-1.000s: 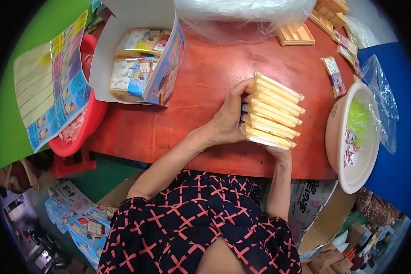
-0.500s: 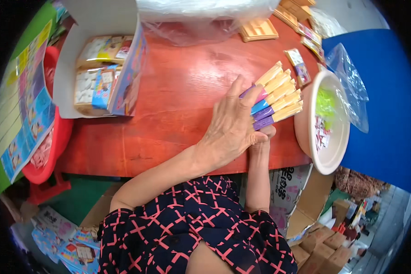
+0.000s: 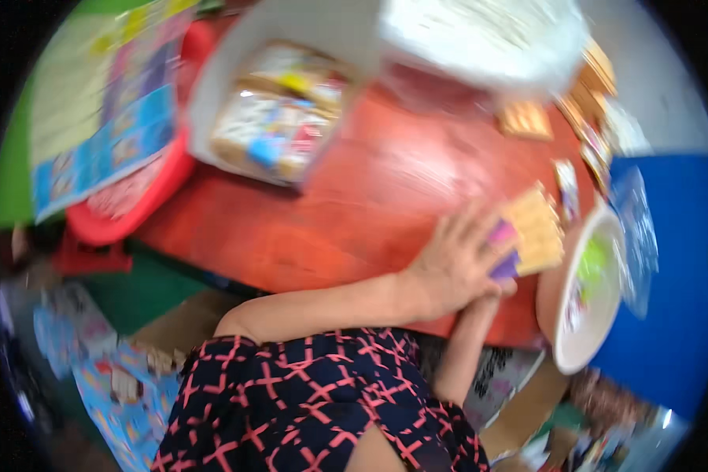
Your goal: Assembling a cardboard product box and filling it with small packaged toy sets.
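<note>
A bunch of slim, pale wood-coloured packs (image 3: 536,228) with pink and purple labels sits between my two hands, over the right part of the red table. My left hand (image 3: 460,256) lies across the label ends, its fingers wrapped over them. Under it, my right hand (image 3: 498,289) grips the same packs from below; most of its fingers are hidden. Motion smears the picture, so single packs are hard to tell apart. Just right of them stands a cream basin (image 3: 548,307) with green and red-and-white small packets in it.
An open carton (image 3: 208,130) with wrapped packs stands at the back left. Beside it, a printed sheet (image 3: 106,177) overlaps a red basin (image 3: 182,161). A large clear plastic bag (image 3: 488,43) and a wooden tray (image 3: 525,119) lie at the back. A labelled pack (image 3: 566,189) lies behind the cream basin.
The whole view has shifted and tilted, moving the table and containers right and down in the picture. Both hands still hold the packs, which now sit closer together instead of fanned out.
</note>
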A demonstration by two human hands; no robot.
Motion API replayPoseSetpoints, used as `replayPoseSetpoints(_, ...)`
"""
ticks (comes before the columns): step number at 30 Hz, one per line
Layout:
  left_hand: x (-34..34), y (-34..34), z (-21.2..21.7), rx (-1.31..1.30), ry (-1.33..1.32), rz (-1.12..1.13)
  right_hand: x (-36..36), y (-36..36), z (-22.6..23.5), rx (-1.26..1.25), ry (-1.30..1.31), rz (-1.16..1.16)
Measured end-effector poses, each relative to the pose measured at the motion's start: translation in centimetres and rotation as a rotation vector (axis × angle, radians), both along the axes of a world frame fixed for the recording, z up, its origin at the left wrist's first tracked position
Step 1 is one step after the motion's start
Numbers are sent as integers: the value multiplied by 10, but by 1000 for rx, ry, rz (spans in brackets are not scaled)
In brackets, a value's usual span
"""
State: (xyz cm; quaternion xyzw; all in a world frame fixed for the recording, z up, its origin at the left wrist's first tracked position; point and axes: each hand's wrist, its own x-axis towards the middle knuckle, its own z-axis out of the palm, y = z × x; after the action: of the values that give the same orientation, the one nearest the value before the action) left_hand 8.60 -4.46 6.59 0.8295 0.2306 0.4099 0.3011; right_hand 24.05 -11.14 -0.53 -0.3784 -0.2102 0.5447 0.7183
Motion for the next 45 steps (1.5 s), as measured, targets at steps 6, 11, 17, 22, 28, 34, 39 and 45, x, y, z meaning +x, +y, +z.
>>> replayPoseSetpoints(6,-126,36,34,338,133,409,12,16,36,139,-283,-27)
replayPoseSetpoints(11,-145,56,43,300,170,435,23,105,138,134,-409,272)
replayPoseSetpoints(17,-151,95,33,119,-44,446,-92,209,239,-227,-964,893)
replayPoseSetpoints(22,-145,110,19,-291,51,94,-144,263,229,-352,-1113,1121)
replayPoseSetpoints(28,-137,92,31,-431,26,-89,-162,261,223,-602,-1198,1136)
replayPoseSetpoints(34,-114,65,25,-370,73,-154,-140,265,203,-738,-1152,1180)
replayPoseSetpoints(39,-109,60,20,-333,7,-258,-115,260,183,-851,-1174,1279)
replayPoseSetpoints(45,-118,77,37,-111,-196,-9,-100,270,168,-892,-1207,1500)
